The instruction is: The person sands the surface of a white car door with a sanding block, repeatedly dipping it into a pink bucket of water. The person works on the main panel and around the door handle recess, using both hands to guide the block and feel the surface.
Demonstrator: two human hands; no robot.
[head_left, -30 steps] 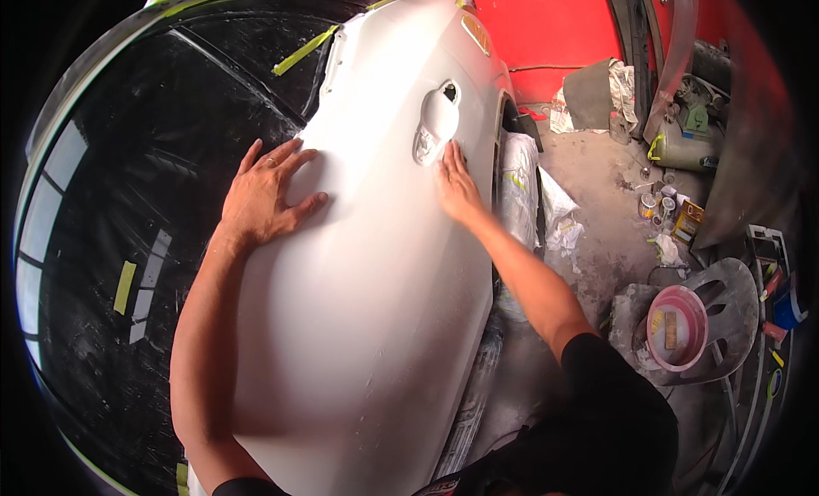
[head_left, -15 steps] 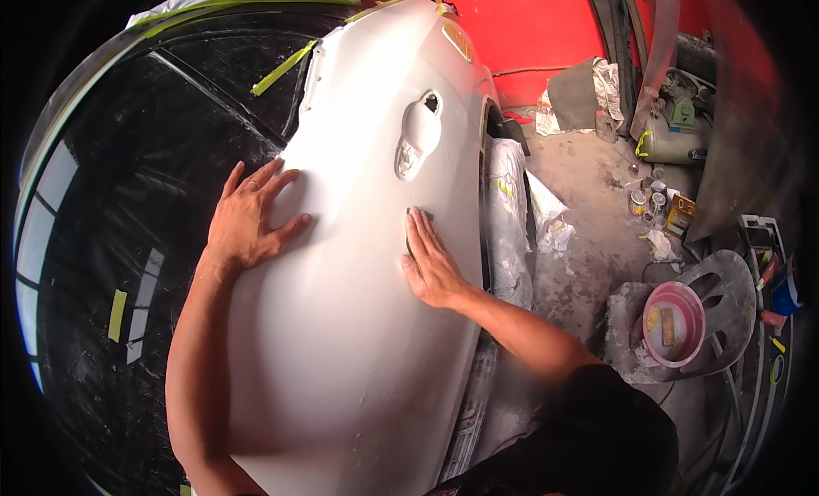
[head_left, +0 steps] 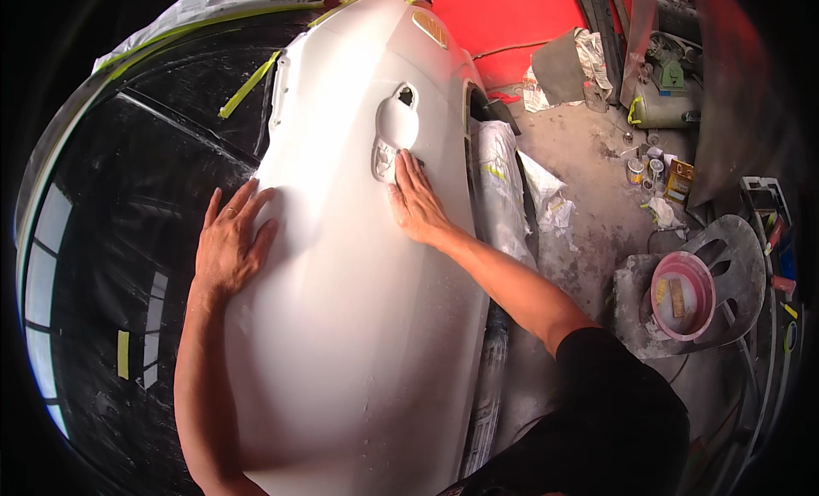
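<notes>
In front of me stretches the pale, matte door panel point(head_left: 333, 325) of a car, with an oval handle recess point(head_left: 397, 123) in it. My right hand point(head_left: 416, 204) lies flat on the panel at the lower end of this recess, fingers together. A thin dark piece that looks like sandpaper point(head_left: 420, 163) peeks out beside its fingertips; the rest is hidden under the fingers. My left hand point(head_left: 232, 244) is open, fingers spread, resting at the panel's edge beside the dark window glass point(head_left: 111, 240).
Yellow-green tape point(head_left: 249, 84) sticks to the window. Plastic sheeting point(head_left: 496, 189) covers the wheel to the right. Beyond it, a pink basin point(head_left: 705, 327) of cloudy water with blocks inside sits on a grey stool point(head_left: 744, 266). Several cans point(head_left: 646, 170) and newspaper point(head_left: 593, 61) lie on the floor.
My right hand has slid forward along the panel up to the handle recess, the dark piece moving with it. My left hand keeps its place near the window edge. The view has shifted slightly.
</notes>
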